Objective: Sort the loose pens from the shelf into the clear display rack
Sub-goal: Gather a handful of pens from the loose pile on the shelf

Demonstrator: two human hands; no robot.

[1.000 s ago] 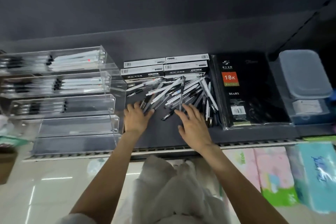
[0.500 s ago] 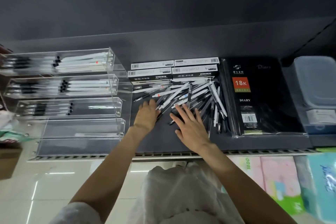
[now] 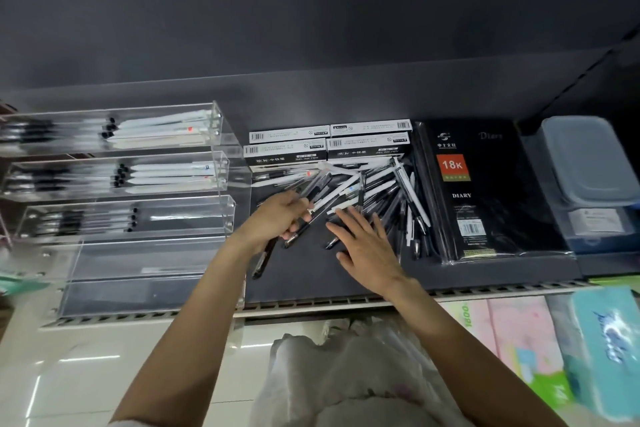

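A few black and clear pens (image 3: 313, 208) are gripped in the curled fingers of the left hand (image 3: 277, 218), which is raised just above the dark shelf (image 3: 311, 274). The right hand (image 3: 367, 243) is laid flat, fingers spread, on the near edge of the heap of loose black and white pens (image 3: 381, 191). The clear tiered acrylic display rack (image 3: 138, 204) is set at the shelf's left end, its upper tiers partly filled.
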